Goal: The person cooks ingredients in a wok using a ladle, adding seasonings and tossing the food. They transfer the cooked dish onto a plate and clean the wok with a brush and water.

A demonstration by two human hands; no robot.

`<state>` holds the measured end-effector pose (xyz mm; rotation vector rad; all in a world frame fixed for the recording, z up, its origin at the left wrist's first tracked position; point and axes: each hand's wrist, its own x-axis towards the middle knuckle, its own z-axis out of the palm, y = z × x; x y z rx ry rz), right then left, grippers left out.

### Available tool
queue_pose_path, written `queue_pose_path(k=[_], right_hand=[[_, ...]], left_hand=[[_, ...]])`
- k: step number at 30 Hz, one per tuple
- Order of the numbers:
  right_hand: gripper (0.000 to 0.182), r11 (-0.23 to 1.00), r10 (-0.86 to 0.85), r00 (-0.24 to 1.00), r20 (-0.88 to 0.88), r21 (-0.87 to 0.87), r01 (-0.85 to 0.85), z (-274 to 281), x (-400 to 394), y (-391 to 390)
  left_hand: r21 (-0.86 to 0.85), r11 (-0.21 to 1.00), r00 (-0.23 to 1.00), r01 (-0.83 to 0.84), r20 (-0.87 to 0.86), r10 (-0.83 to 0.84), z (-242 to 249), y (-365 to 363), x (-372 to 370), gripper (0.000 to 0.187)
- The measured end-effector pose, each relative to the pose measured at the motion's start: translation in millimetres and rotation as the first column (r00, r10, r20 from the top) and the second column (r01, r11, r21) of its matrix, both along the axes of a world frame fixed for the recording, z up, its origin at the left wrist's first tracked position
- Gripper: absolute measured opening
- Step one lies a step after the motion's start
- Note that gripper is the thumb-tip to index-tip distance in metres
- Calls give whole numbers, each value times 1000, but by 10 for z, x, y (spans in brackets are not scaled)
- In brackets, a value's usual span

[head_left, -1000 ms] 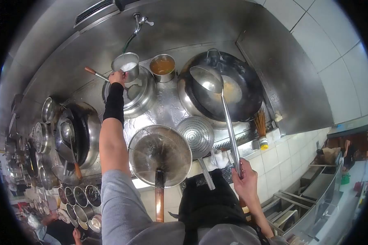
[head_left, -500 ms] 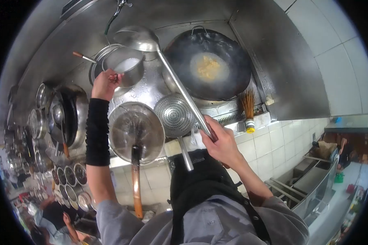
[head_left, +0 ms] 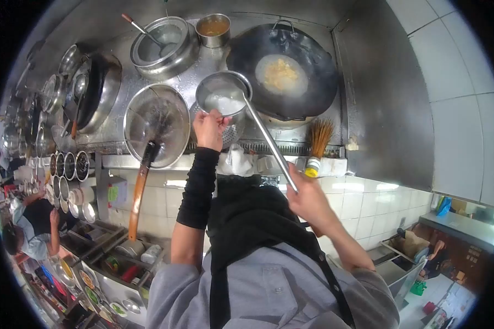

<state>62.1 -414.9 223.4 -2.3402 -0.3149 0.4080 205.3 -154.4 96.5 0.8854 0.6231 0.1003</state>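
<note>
Pot [head_left: 214,83] up in my left hand [head_left: 209,130], just near-left of the wok [head_left: 315,77], its rim overlapping the wok's edge from where I look, with pale stuff [head_left: 225,103] inside! That hand is clamped on the pot's near side. My right hand [head_left: 308,198], out on the wok's near side, is closed tight round the ladle [head_left: 271,143]. The hands are well apart, and the ladle's steel handle slants between right hand and pot, its far end at the pot's mouth; the bowl I can't make out. Into the wok: yellow food [head_left: 281,75] in cloudy liquid [head_left: 297,88]! Near-left of the wok, partly hidden under the pot, there's the skimmer [head_left: 233,134], holes showing. Further left of the wok, the strainer [head_left: 145,123], wooden handle pointing back at me. Far-left of the wok stands the vat [head_left: 164,71], a second ladle [head_left: 139,26] leaning in it, and between vat and wok, a can [head_left: 214,41] of orange liquid [head_left: 213,26]. Brush [head_left: 319,140] near-right of the wok, cloth [head_left: 237,159] near-left, along the worktop [head_left: 195,77] edge. Well off to the wok's left, another person [head_left: 35,247]!
</note>
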Motion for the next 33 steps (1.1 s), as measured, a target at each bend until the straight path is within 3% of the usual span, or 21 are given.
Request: queue_pose_path(k=[2,5,6,9,10,11,13,14,16,17,18,19,21,22,23,25,28,31,32,33], right_hand=[[53,1000,-5,1000,18,-22,6,-193,-105,-49],[57,1000,10,971,-240,29,-3,67,32,-284],[56,999,-35,946,-324,-38,24,208,115,-294],[52,999,10,985,172,37,-17,-534,-177,-387],[52,999,2,996,92,46,-7,-504,-190,-371],[54,998,-38,991,-132,37,43,-312,-81,-403],[56,989,-131,818,-560,-11,150,133,110,-443],[54,987,-99,839,-534,51,149,75,104,-470],[55,995,19,999,-42,99,-14,-549,-71,-479],[55,991,79,973,218,91,-100,-596,-90,-402],[55,979,89,977,195,165,-122,-552,-57,-452],[52,986,57,996,-63,157,-46,-462,-20,-521],[47,991,-44,832,-553,81,107,117,147,-423],[49,994,-17,974,-226,100,40,-350,-20,-481],[51,996,69,995,68,51,-73,-422,-26,-381],[52,996,24,966,-259,94,1,-266,7,-461],[49,993,-71,875,-479,54,109,-54,74,-440],[44,998,66,997,46,21,-67,-656,-159,-459],[40,992,97,992,74,76,-103,-564,-102,-505],[41,995,67,992,-106,85,-58,-396,-27,-534]], left_hand=[[39,999,1000,-11,13,11,-182,-156,-33,14],[59,998,999,-33,22,31,-384,-296,-83,18],[66,998,1000,-26,11,25,-427,-329,-111,19],[98,994,998,-54,32,51,-416,-479,-170,21],[128,989,996,-81,38,77,-416,-509,-150,21],[161,980,993,-113,46,107,-408,-518,-133,21],[189,978,996,-92,39,86,-443,-452,-226,21],[205,976,997,-75,38,69,-452,-424,-249,21],[178,979,995,-99,20,97,-459,-461,-238,20],[164,980,994,-111,11,111,-486,-475,-225,20],[211,969,992,-125,44,118,-513,-480,-221,19],[199,970,990,-138,43,132,-541,-452,-244,20],[177,974,990,-142,37,137,-540,-405,-303,21],[175,974,990,-141,35,137,-544,-406,-299,21],[170,976,990,-138,30,135,-555,-420,-296,21],[172,975,990,-141,24,138,-568,-427,-313,21],[155,980,992,-127,20,125,-600,-365,-370,22],[158,982,994,-104,55,96,-597,-379,-358,21],[167,981,994,-102,51,94,-590,-364,-345,21],[176,980,995,-93,41,87,-590,-348,-363,21]])
